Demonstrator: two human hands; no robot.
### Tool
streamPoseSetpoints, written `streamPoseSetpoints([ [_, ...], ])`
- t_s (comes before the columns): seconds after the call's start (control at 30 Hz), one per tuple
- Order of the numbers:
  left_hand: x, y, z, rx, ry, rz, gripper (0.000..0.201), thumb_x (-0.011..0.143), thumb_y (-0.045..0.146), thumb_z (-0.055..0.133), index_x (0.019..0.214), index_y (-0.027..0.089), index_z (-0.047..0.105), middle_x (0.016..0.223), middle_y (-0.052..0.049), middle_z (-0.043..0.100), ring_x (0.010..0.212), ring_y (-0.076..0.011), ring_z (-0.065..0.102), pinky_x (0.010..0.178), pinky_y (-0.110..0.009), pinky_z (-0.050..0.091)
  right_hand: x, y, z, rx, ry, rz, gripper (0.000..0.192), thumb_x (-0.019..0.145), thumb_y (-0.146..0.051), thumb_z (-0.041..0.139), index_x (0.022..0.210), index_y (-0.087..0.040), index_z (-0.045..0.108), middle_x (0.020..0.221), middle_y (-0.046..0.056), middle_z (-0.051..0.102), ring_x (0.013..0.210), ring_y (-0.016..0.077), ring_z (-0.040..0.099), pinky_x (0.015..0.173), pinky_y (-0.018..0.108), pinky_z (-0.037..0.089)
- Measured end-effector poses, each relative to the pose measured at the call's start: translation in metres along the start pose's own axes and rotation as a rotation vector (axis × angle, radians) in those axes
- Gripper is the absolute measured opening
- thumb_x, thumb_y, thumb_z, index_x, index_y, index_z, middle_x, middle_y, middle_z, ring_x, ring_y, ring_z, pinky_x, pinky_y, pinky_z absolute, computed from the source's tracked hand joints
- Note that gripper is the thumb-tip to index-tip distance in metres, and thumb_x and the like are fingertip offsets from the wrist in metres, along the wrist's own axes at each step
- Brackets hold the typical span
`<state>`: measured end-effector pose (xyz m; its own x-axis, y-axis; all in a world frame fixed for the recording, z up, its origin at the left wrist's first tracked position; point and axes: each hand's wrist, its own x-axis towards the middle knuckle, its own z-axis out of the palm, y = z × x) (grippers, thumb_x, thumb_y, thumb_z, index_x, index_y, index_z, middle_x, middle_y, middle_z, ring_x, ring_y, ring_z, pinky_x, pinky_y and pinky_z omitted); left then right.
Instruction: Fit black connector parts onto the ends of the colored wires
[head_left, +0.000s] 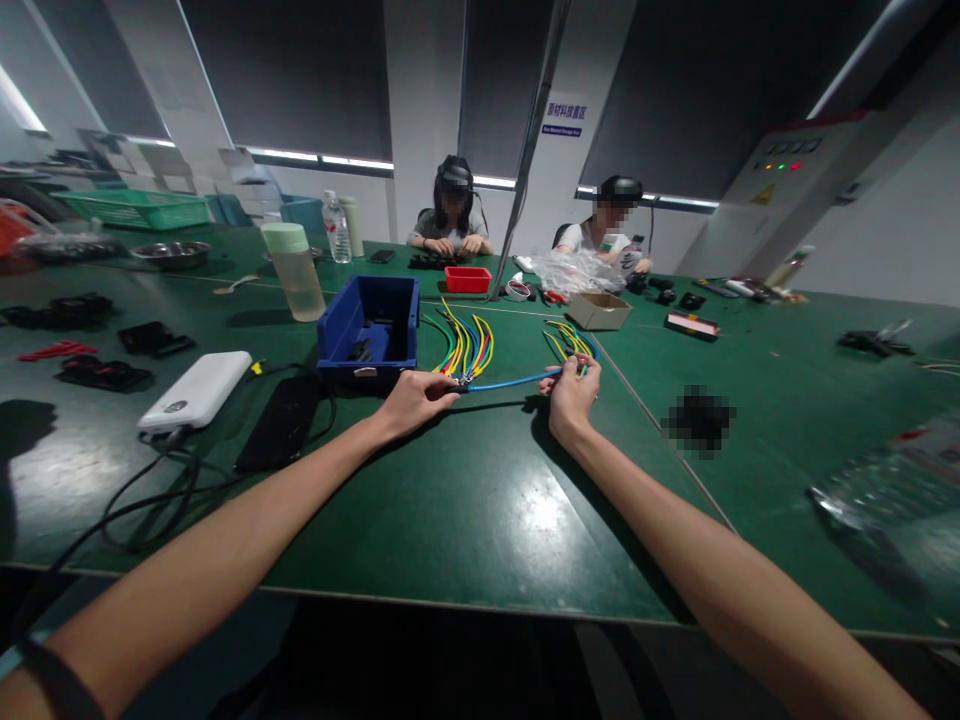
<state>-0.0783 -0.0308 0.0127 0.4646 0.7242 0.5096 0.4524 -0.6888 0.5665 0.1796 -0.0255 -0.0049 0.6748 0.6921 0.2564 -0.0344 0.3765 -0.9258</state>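
A blue wire [514, 381] with a dark end stretches between my two hands, just above the green table. My left hand [417, 402] pinches its dark left end between thumb and fingers. The other end runs into the closed fingers of my right hand [574, 395], which hide it. Behind my left hand lies a fanned bunch of yellow, green, blue and red wires [472, 340]. Beyond my right hand is a smaller bunch of coloured wires [559, 338], partly covered by the fingers. A blue bin [367, 340] with small dark parts inside stands beside the larger bunch.
A white power bank [196, 390] with cables and a black phone [279, 424] lie at left. Behind them stands a green-lidded bottle [292, 272]. A red tray [467, 280] and a cardboard box [598, 311] sit farther back. Two people sit across the table.
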Motion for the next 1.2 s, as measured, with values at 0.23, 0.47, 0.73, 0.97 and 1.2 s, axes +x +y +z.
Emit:
streamPoseSetpoints([
  [0.23, -0.0004, -0.0016, -0.0002, -0.012, 0.001, 0.007, 0.021, 0.078, 0.028, 0.063, 0.091, 0.014, 0.072, 0.066, -0.002, 0.064, 0.056, -0.0111, 0.052, 0.054, -0.022, 0.039, 0.0061, 0.0015, -0.0021, -0.011, 0.028, 0.011, 0.029, 0.088, -0.048, 0.042, 0.097, -0.021, 0.044, 0.059, -0.005, 0.06, 0.037, 0.0091, 0.056, 0.034, 0.017, 0.044],
  [0.47, -0.0002, -0.001, -0.0007, -0.014, -0.004, 0.003, 0.021, 0.077, 0.027, 0.064, 0.09, 0.014, 0.072, 0.065, -0.001, 0.064, 0.055, -0.0106, 0.051, 0.054, -0.022, 0.038, 0.0076, 0.0046, -0.0026, 0.004, 0.016, 0.02, 0.027, 0.087, -0.047, 0.044, 0.094, -0.021, 0.043, 0.057, -0.005, 0.06, 0.036, 0.0093, 0.055, 0.033, 0.016, 0.043],
  [0.73, -0.0004, -0.0015, -0.0009, -0.022, 0.011, 0.003, 0.02, 0.076, 0.028, 0.065, 0.088, 0.013, 0.073, 0.064, -0.002, 0.064, 0.055, -0.0106, 0.051, 0.054, -0.021, 0.038, 0.0056, 0.0021, -0.0023, -0.006, -0.007, 0.042, 0.024, 0.086, -0.044, 0.046, 0.091, -0.021, 0.043, 0.056, -0.006, 0.06, 0.035, 0.0095, 0.054, 0.032, 0.016, 0.041],
  [0.97, 0.0, -0.002, -0.0009, -0.014, 0.006, 0.005, 0.021, 0.077, 0.029, 0.065, 0.089, 0.015, 0.073, 0.066, -0.002, 0.066, 0.056, -0.011, 0.052, 0.053, -0.021, 0.038, 0.0041, 0.002, -0.0019, -0.024, -0.031, 0.045, 0.028, 0.085, -0.047, 0.049, 0.091, -0.021, 0.043, 0.056, -0.005, 0.06, 0.035, 0.0088, 0.053, 0.033, 0.016, 0.041],
  [1.2, 0.0, -0.0019, -0.0004, -0.019, 0.005, 0.01, 0.021, 0.076, 0.028, 0.065, 0.089, 0.014, 0.074, 0.066, -0.003, 0.067, 0.055, -0.0112, 0.052, 0.053, -0.022, 0.039, 0.0047, 0.0024, -0.0025, -0.008, -0.046, 0.066, 0.029, 0.083, -0.048, 0.051, 0.091, -0.02, 0.043, 0.058, -0.005, 0.061, 0.037, 0.009, 0.054, 0.034, 0.016, 0.042],
])
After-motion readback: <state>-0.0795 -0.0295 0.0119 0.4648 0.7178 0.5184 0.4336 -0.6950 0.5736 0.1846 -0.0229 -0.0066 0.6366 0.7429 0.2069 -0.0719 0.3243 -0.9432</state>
